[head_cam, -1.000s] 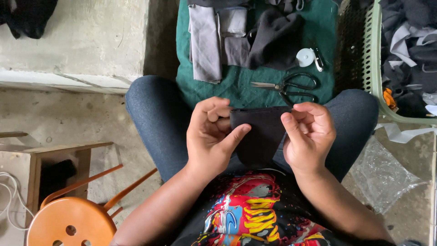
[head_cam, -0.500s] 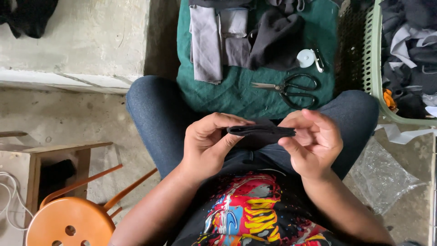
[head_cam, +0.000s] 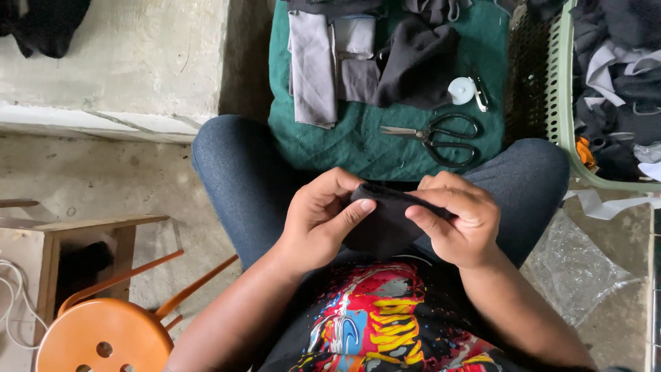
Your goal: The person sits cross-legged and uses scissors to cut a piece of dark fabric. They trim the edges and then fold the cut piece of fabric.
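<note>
View from above of a seated person's lap. We see the left hand (head_cam: 320, 220) and the right hand (head_cam: 458, 220) closed together on a small piece of black fabric (head_cam: 382, 224), held just above the thighs and in front of the printed shirt (head_cam: 372, 324). The left thumb presses on the near face of the fabric while the curled fingers grip its upper left edge; the right fingers fold over its upper right edge, with the thumb lying along the fold. Neither hand is spread open; both pinch the cloth, which hangs slightly between them.

Beyond the knees, clad in blue denim, we note a green quilted mat (head_cam: 358, 141) lying on the floor. On it rest black-handled scissors (head_cam: 437, 134), blades pointing left, a small white round object (head_cam: 460, 90) just above them, grey fabric strips (head_cam: 313, 65) and a dark folded garment (head_cam: 416, 65). At right stands a pale green basket (head_cam: 559, 103) filled with dark and grey clothing. At lower left we find an orange stool (head_cam: 96, 337) and, near it, a low wooden bench (head_cam: 82, 231).
</note>
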